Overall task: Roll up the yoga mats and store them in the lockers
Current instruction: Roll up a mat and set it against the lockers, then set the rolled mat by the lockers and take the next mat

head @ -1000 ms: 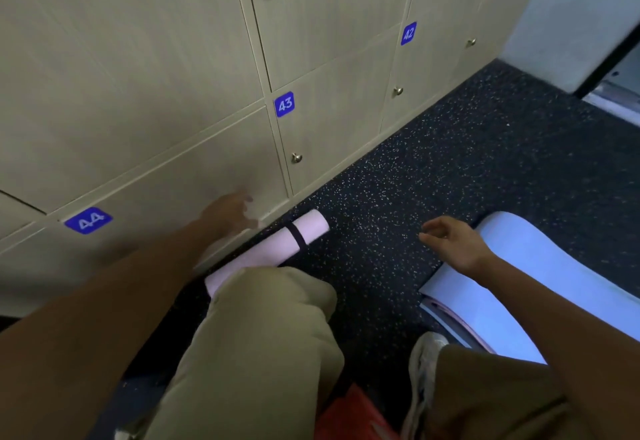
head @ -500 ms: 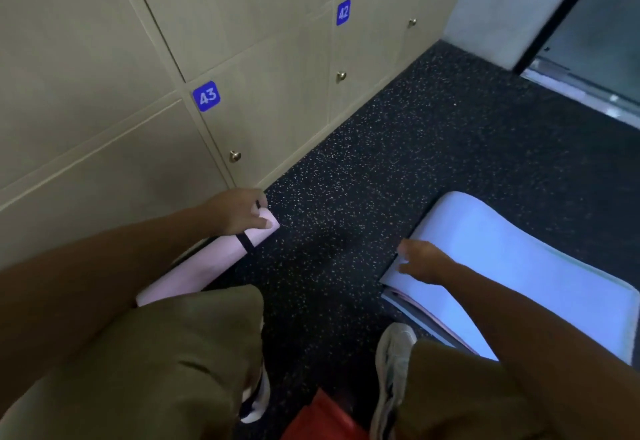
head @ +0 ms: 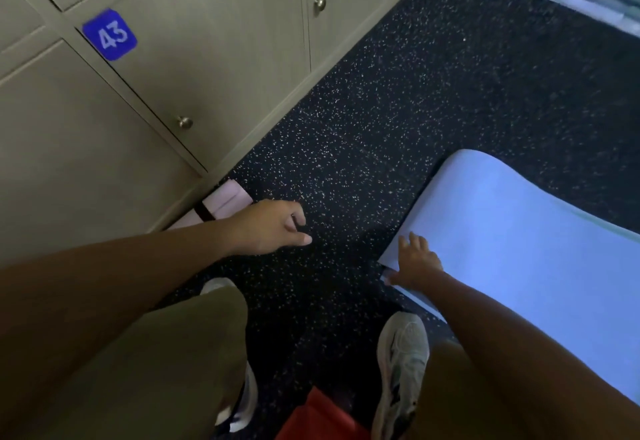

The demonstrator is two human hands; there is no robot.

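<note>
A rolled pink yoga mat point(head: 227, 200) with a black strap lies on the floor against the base of the lockers; my left forearm hides most of it. My left hand point(head: 273, 226) hovers over the dark floor just right of the roll, fingers loosely curled, holding nothing. A light blue yoga mat point(head: 512, 242) lies unrolled and flat on the floor at the right. My right hand point(head: 414, 263) rests with spread fingers on its near corner. Locker 43 point(head: 194, 59) stands closed.
Beige locker doors with small metal knobs point(head: 185, 123) line the left side. Dark speckled rubber floor point(head: 363, 149) stretches between lockers and blue mat. My knees and white shoes point(head: 401, 363) sit low in view, with a red object point(head: 318, 419) between them.
My left hand has let go of the pink roll and moved right over the floor. My right hand has settled onto the blue mat's corner. The view has swung right.
</note>
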